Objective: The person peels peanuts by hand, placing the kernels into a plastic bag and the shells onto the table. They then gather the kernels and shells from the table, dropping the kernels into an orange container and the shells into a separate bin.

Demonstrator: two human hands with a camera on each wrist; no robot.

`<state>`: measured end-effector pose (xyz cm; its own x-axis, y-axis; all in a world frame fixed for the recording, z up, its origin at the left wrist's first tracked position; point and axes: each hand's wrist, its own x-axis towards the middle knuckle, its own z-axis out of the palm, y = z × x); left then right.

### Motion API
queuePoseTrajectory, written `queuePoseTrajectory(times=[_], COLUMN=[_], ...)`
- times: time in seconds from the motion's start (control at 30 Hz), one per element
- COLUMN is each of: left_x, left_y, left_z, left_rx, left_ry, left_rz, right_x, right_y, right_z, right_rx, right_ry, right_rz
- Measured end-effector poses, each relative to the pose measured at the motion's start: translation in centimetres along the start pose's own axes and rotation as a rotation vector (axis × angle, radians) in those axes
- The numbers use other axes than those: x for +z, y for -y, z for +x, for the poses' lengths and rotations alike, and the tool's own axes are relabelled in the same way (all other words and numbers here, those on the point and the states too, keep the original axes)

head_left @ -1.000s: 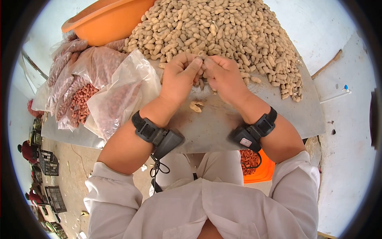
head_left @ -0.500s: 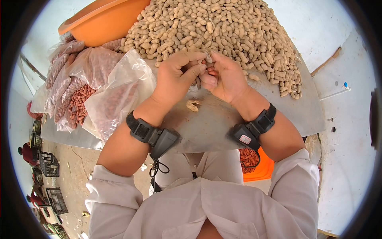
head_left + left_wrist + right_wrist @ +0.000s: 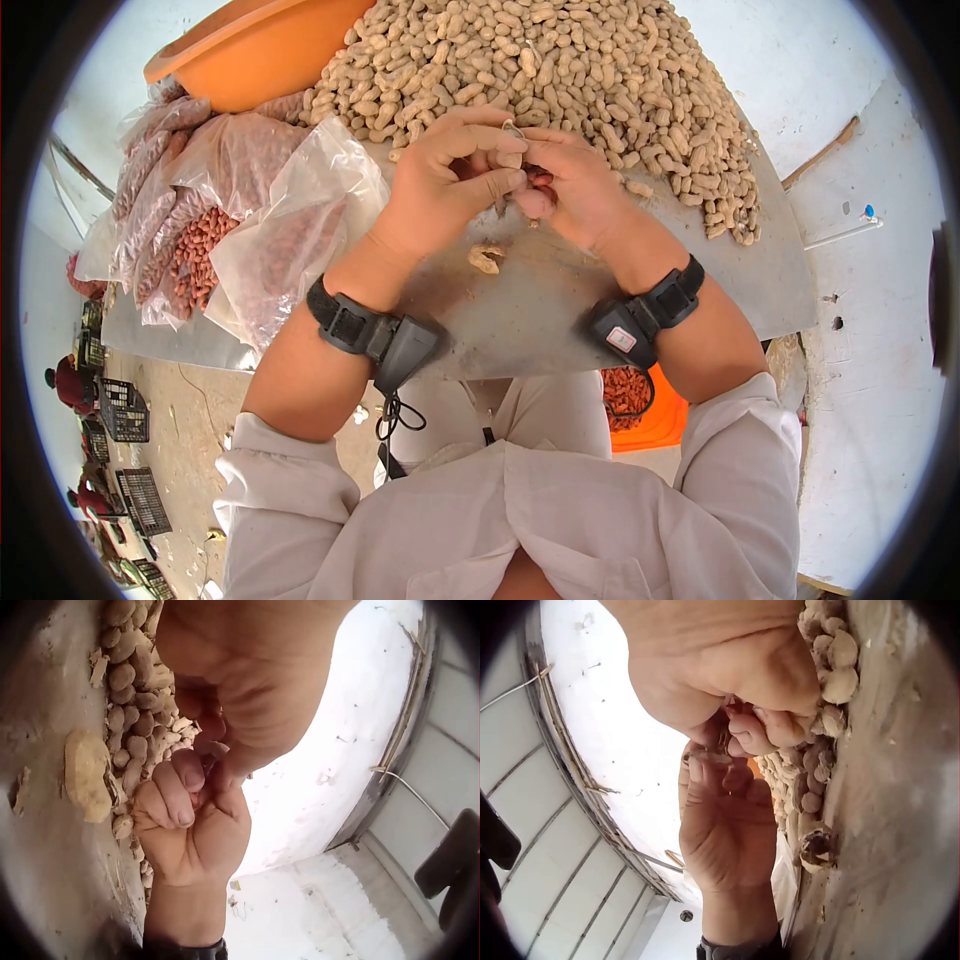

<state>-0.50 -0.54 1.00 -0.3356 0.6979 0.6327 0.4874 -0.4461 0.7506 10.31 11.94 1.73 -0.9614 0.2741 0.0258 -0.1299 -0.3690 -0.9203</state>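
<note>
My two hands meet over the metal tabletop (image 3: 520, 320), in front of a heap of unshelled peanuts (image 3: 560, 80). Thumb and fingertips of my left hand (image 3: 435, 190) pinch a piece of peanut shell (image 3: 711, 757). Against it come the fingertips of my right hand (image 3: 590, 190). Reddish peanut kernels (image 3: 541, 178) show inside the curled fingers of the right hand; in the right wrist view a red kernel (image 3: 733, 710) peeks out there. Much of the shell is hidden by fingers. One broken shell (image 3: 487, 259) lies on the tabletop below the hands.
Left on the table are clear plastic bags (image 3: 290, 230) with red kernels (image 3: 203, 245). An orange basin (image 3: 255, 55) stands behind them. Under the table edge, beside the legs, sits an orange container (image 3: 665, 415) holding kernels. Black crates (image 3: 143, 500) stand on the floor.
The hands were close together over a peanut; then the right hand turned and its fingers curled, showing red kernels. Both hands have come together again at the fingertips.
</note>
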Motion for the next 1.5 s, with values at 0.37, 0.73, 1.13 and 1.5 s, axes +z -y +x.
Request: queuePoseTrajectory(times=[0.37, 0.73, 1.13, 1.5], left_x=[-1.3, -1.1, -0.1, 0.4], left_y=[-1.2, -1.0, 0.8, -0.4], left_z=[0.0, 0.2, 0.1, -0.1], left_rx=[-0.304, -0.422, -0.270, -0.516], left_ry=[0.220, 0.240, 0.046, 0.003], left_rz=[-0.350, -0.128, 0.231, -0.443], right_x=[-2.0, -2.5, -0.4, -0.4], right_y=[2.8, 1.0, 2.2, 1.3], right_z=[-0.2, 0.6, -0.6, -0.1], right_rx=[-0.234, -0.290, -0.265, -0.376], right_ry=[-0.039, -0.074, -0.142, -0.065], right_rz=[-0.975, -1.620, -1.337, -0.595])
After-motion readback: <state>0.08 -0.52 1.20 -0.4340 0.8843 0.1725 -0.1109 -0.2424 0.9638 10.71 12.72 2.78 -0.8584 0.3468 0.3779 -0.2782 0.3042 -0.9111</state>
